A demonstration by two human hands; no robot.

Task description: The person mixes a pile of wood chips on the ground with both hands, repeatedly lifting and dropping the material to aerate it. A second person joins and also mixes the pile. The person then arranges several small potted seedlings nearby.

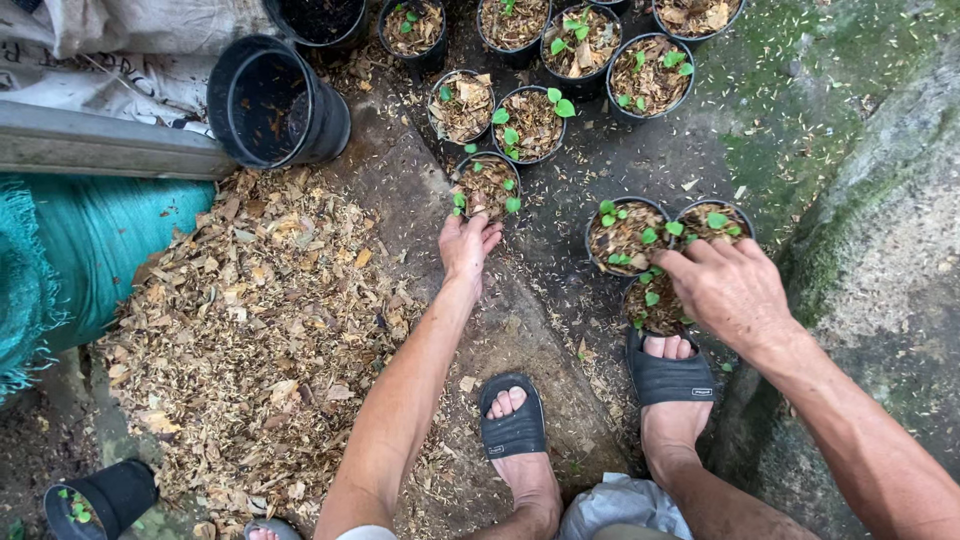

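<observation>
Backyard plant nursery: black seedling pots (531, 124), wood-shaving heap (250, 340), mossy ground (800, 100).

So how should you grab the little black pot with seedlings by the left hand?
Probably by the rim of the small black plastic pot, from above on its near side: it stands upright, other pots crowd its far side, and the left hand already touches that near edge.

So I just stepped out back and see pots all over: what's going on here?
A person crouches over small black seedling pots on the ground. The left hand reaches to the rim of one pot; the right hand rests over a cluster of three pots. A mulch pile lies to the left.
</observation>
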